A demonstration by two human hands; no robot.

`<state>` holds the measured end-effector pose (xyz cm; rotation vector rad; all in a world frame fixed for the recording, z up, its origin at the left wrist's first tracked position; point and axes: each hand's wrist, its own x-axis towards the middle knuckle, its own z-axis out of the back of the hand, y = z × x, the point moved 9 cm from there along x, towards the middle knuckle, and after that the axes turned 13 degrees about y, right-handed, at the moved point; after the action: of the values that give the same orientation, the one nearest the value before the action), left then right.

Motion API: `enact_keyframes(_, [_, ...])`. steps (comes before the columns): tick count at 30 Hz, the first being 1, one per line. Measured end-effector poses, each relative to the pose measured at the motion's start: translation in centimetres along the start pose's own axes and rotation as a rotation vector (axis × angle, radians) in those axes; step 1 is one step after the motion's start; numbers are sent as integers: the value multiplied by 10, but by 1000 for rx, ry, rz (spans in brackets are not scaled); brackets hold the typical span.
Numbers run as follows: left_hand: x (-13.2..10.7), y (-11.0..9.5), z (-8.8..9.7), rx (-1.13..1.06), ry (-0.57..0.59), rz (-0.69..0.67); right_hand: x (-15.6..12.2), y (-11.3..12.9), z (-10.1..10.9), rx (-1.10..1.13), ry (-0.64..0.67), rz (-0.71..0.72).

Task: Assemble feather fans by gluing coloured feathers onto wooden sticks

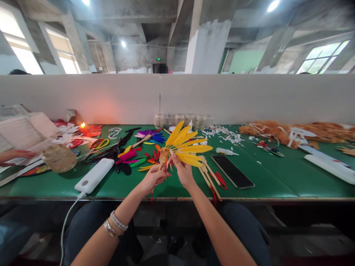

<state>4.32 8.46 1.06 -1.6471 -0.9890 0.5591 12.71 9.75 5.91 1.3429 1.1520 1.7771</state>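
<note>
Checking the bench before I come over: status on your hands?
Left hand and right hand both at base of yellow feather fan. Wooden sticks with red ties beside right hand.

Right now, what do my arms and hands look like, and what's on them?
Both arms are bare, with no sleeves or gloves. The left arm wears two silver-toned bracelets, one a thin sparkly band, one a wider smooth bangle. The right arm shows no jewellery.
</note>
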Motion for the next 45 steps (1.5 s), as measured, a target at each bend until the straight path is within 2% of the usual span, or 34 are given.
enact_keyframes(9, [0, 1, -2, 18, -20, -15, -1, -1, -2, 73, -61, 37])
enact_keyframes(20, [0, 3, -6, -43, -32, -94, -6, -6, 0, -18, -126, -6])
enact_keyframes(28, [0, 7, -3, -54, -35, -89, -3, -18, -1, -3, -93, -8])
enact_keyframes(35, [-1, 5, -8, -67, 3, -66, 0, -3, 1, -87, 12, -4])
enact_keyframes(41, [-1, 1, -5, -24, -35, -62, 0, -9, 9, -66, 1, -31])
enact_keyframes(45, [-1, 3, -1, -53, -50, -61, 3, 5, 5, -156, 75, -10])
